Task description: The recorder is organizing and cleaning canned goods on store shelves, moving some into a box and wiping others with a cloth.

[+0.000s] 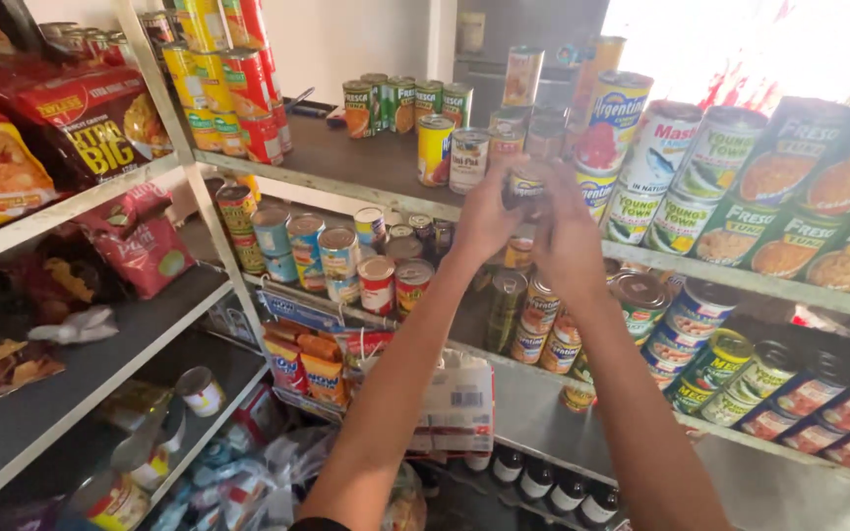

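Note:
Both my arms reach up toward the upper shelf of a metal rack. My left hand and my right hand meet around one small dark can, which I hold just above the shelf's front edge. The can is motion-blurred and half hidden by my fingers. Right behind it stand a yellow can, a white-labelled can and a stack of blue-and-red cans.
Several tilted cans lie stacked at the right of the upper shelf. The shelf below holds more cans. Snack bags fill the left rack. Bottles and packets sit low down.

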